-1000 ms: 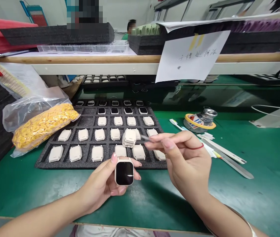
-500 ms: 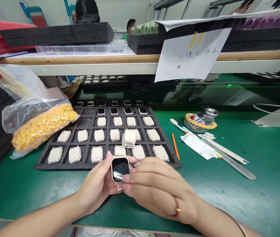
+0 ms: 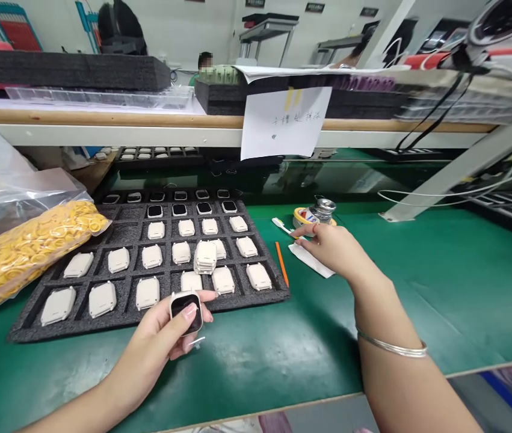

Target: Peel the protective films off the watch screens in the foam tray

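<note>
At far left we see a bag of yellow rings (image 3: 25, 246) beside the black foam tray (image 3: 79, 323). At the tray's near edge the left hand (image 3: 156, 343) pinches a watch case (image 3: 186, 308) — dark screen up, thumb across it. Past an orange pen (image 3: 281, 270), the right hand (image 3: 334, 248) hovers over a white wipe (image 3: 316, 266) — fingers loosely together; we cannot tell whether they grip anything.

Hidden and cut-off parts, head view

Left hand (image 3: 160, 343) thumb covers part of the watch (image 3: 186, 313) screen, and the watch's back is unseen. Right hand (image 3: 332, 246) hides what its fingers touch at the white sheet (image 3: 316, 266). Bag of yellow rings (image 3: 21, 246) cut by left edge. Writing on the note (image 3: 285, 120) too small to read. Right forearm runs off the bottom.
</note>
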The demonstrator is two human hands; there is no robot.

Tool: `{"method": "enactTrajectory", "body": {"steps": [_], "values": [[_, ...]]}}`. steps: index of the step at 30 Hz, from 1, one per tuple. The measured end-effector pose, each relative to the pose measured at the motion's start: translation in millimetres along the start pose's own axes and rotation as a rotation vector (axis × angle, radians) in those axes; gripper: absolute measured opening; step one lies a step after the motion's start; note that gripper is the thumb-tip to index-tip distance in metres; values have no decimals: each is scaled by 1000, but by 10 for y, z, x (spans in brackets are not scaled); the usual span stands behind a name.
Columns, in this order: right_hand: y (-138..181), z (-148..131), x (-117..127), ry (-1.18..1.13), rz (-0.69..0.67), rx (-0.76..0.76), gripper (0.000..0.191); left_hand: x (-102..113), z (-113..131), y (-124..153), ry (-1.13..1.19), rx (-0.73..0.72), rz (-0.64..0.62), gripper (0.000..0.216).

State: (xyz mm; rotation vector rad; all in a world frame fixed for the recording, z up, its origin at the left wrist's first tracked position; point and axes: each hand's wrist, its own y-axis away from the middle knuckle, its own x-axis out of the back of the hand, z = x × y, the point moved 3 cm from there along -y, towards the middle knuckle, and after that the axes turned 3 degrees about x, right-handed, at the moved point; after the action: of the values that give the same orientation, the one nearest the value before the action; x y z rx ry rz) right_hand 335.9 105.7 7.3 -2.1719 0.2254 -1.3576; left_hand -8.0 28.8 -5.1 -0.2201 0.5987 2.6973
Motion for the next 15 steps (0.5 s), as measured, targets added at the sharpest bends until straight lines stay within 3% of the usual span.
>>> {"method": "enactTrajectory", "body": {"steps": [3,7,11,13,15], "values": [[75,211,-38,-61,-86,-12,15,-7,-2,8,-40,-16,-25,45],[27,21,-42,-176,-103,-45,26,-42,35,19,-70,-36,-53,45],[-32,-639,16,-385,-134,-81,19,-75,33,29,-86,-62,-65,43],[-15,-1045,-11,-664,-192,-153,21,-85,12,27,-101,-76,-61,41],[19,-1443,-86,-829,-252,-90,19,-94,-12,19,-121,-88,-62,38]]}}
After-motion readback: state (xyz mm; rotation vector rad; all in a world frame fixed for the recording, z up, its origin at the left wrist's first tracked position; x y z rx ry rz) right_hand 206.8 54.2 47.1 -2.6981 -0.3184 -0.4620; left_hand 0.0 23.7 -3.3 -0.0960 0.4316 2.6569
